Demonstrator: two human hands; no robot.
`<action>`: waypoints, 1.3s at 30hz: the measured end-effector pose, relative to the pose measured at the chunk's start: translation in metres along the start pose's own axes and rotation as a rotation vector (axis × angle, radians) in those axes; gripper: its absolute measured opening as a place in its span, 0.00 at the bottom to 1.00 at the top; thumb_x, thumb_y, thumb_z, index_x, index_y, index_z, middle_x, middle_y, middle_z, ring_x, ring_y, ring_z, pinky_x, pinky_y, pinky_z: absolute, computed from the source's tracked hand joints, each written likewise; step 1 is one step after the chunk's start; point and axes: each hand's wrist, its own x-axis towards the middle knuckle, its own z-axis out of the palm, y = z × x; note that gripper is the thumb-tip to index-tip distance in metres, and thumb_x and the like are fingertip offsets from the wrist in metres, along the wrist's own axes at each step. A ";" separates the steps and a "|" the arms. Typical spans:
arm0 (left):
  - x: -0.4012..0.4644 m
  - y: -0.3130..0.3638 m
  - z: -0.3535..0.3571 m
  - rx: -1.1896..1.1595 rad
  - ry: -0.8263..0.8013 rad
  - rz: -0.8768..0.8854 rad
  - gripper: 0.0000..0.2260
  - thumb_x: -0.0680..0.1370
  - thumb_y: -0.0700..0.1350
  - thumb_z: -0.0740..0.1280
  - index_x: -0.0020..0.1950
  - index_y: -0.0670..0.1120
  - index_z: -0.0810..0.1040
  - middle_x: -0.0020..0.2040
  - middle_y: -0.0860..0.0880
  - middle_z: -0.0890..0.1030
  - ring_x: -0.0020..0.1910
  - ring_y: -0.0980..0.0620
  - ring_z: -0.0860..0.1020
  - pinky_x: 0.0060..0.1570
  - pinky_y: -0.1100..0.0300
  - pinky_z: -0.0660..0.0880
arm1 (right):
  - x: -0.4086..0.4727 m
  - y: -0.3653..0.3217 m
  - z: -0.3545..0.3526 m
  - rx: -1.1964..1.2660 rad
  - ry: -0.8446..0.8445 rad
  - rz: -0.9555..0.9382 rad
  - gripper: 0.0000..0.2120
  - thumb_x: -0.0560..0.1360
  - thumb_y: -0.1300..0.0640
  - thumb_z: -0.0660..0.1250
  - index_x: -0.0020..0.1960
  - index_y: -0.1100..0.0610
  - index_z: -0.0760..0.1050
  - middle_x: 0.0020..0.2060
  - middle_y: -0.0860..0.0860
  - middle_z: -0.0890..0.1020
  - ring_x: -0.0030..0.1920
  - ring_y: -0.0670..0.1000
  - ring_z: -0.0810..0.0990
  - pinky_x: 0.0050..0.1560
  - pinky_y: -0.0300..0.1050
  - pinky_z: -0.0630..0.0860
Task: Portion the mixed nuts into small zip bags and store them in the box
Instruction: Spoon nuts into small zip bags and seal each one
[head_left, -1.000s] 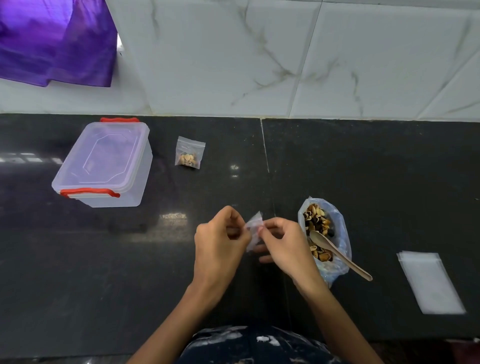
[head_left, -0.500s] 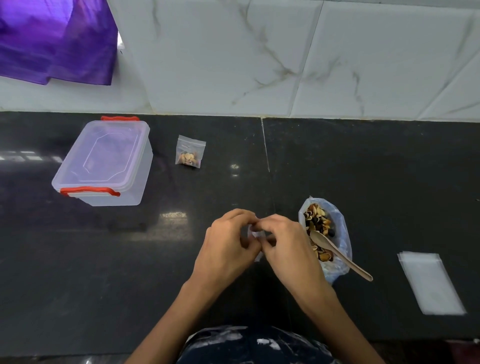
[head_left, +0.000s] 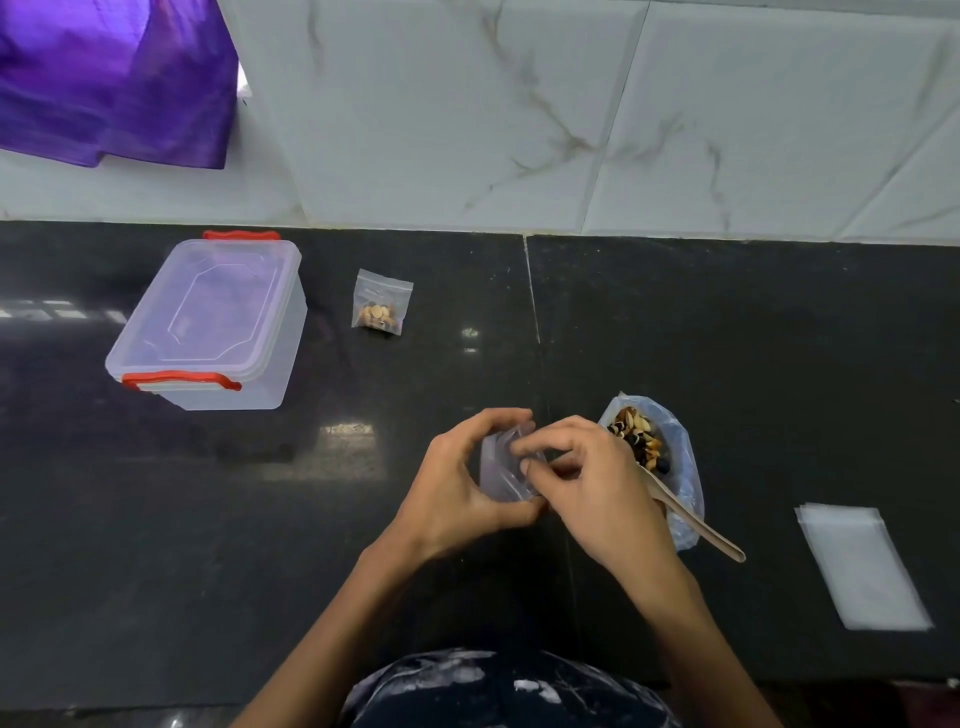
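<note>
An empty zip bag (head_left: 501, 470), held over the counter beside the nut bag (head_left: 655, 457), is gripped by the left hand (head_left: 457, 486) and pinched by the right hand (head_left: 587, 480), apparently being opened; spooning nuts is likely called for next.

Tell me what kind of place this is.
Probably a home kitchen: a dark stone counter against a marble-tiled wall, with a lidded plastic box and a bag of nuts set out.

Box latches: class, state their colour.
Red, on the clear plastic box; its latches show best in the head view.
</note>
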 end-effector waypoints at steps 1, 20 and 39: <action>0.000 -0.001 0.001 -0.010 0.014 0.004 0.28 0.63 0.47 0.77 0.61 0.49 0.75 0.56 0.54 0.80 0.57 0.58 0.78 0.57 0.68 0.73 | 0.000 0.000 -0.001 -0.006 0.011 0.005 0.09 0.74 0.60 0.69 0.50 0.49 0.81 0.49 0.41 0.78 0.45 0.40 0.79 0.45 0.37 0.79; 0.010 -0.013 0.024 -0.028 0.064 0.104 0.24 0.64 0.39 0.79 0.56 0.51 0.76 0.51 0.54 0.81 0.51 0.52 0.80 0.50 0.59 0.76 | -0.005 -0.010 -0.007 -0.243 0.123 -0.045 0.09 0.76 0.60 0.66 0.52 0.52 0.82 0.48 0.41 0.69 0.48 0.39 0.72 0.47 0.31 0.73; 0.020 -0.017 0.039 -0.014 0.106 0.116 0.16 0.66 0.49 0.76 0.50 0.47 0.80 0.48 0.55 0.81 0.49 0.56 0.80 0.48 0.70 0.74 | -0.037 0.064 -0.086 -0.373 -0.068 0.750 0.29 0.74 0.43 0.66 0.72 0.49 0.63 0.63 0.52 0.74 0.59 0.51 0.75 0.52 0.45 0.73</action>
